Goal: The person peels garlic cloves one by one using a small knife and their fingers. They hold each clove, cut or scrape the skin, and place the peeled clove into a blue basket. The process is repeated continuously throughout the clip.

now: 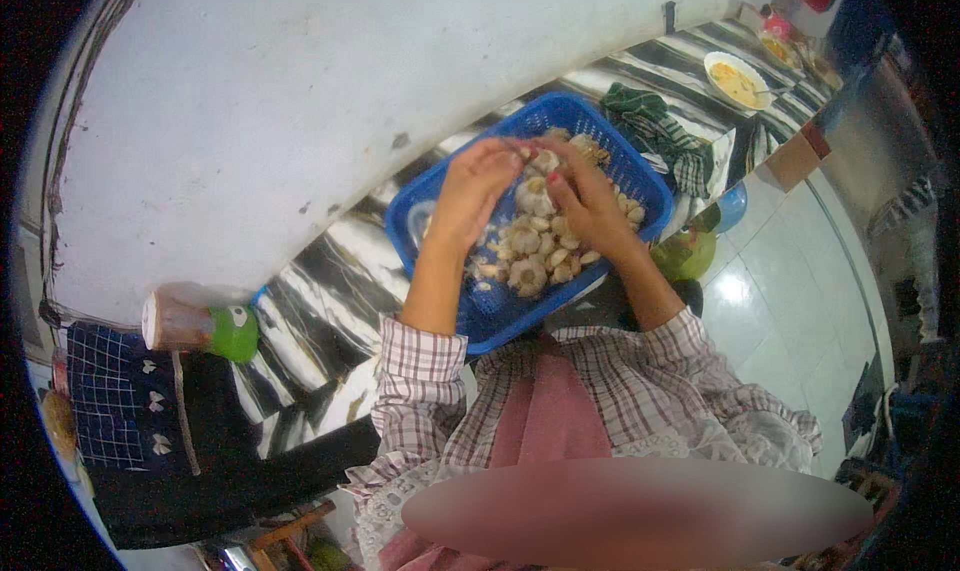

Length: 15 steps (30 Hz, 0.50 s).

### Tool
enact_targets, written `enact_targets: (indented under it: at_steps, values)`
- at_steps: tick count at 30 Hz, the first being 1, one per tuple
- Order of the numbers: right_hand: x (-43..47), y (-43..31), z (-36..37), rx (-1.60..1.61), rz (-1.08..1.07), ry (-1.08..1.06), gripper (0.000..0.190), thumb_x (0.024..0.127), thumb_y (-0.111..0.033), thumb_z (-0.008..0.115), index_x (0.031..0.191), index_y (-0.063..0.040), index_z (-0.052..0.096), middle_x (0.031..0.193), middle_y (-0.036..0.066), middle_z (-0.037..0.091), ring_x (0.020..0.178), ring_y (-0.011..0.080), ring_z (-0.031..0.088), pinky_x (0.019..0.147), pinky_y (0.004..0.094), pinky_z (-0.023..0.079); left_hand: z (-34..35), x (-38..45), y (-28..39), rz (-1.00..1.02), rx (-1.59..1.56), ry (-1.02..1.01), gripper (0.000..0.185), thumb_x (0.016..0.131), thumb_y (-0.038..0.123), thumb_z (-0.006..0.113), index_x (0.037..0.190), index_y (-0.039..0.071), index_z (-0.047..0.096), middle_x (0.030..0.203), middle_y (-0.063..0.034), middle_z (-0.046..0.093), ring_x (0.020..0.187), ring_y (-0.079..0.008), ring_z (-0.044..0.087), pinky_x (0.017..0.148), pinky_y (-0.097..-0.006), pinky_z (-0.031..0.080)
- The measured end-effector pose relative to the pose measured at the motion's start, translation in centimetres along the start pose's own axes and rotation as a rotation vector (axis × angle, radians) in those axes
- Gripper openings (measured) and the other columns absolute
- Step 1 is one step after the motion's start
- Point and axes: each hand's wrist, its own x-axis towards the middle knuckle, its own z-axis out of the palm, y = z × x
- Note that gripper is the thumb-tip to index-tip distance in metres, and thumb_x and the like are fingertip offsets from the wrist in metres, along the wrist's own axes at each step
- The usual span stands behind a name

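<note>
A blue plastic basket [487, 342] lies before me, holding several garlic bulbs [527, 275] and loose garlic cloves [559, 257]. Over its left part, my left hand [480, 185] is raised with curled fingers; the fingertips are near those of my other hand. My right hand [589, 196] is over the right part, its thumb beside a garlic bulb [534, 196]. Blur at the fingertips hides whether either hand grips a clove or bulb. A clear round container [421, 222] sits at the basket's left end, partly behind my left wrist.
A green checked cloth [660, 125] lies right of the basket on the black-and-white marbled counter [322, 361]. Farther right stands a white bowl of food [737, 82] with a spoon. At left are a jar with a green base [234, 333] and a dark blue patterned cloth [105, 398].
</note>
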Motion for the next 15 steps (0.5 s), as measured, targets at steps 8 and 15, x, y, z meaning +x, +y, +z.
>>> enact_targets:
  at_steps: [8, 15]
  values:
    - [-0.03, 0.07, -0.06, -0.106, -0.104, -0.004, 0.039, 0.096, -0.015, 0.048, 0.134, -0.006, 0.046, 0.126, 0.019, 0.056, 0.112, 0.0338, 0.057, 0.096, 0.0405, 0.043, 0.27, -0.4, 0.14, 0.004, 0.045, 0.014, 0.009, 0.084, -0.002, 0.062, 0.09, 0.002, 0.056, 0.088, -0.0046, 0.059, 0.083, -0.012, 0.057, 0.077, -0.0237, 0.047]
    - [-0.03, 0.26, 0.26, -0.144, -0.08, 0.022, 0.037, 0.094, -0.013, 0.051, 0.131, -0.013, 0.051, 0.103, 0.02, 0.064, 0.088, 0.0344, 0.065, 0.076, 0.0413, 0.048, 1.01, -0.2, -0.44, 0.026, -0.027, 0.079, 0.009, 0.083, -0.004, 0.059, 0.091, 0.0, 0.055, 0.084, -0.004, 0.057, 0.079, -0.0116, 0.055, 0.075, -0.0235, 0.046]
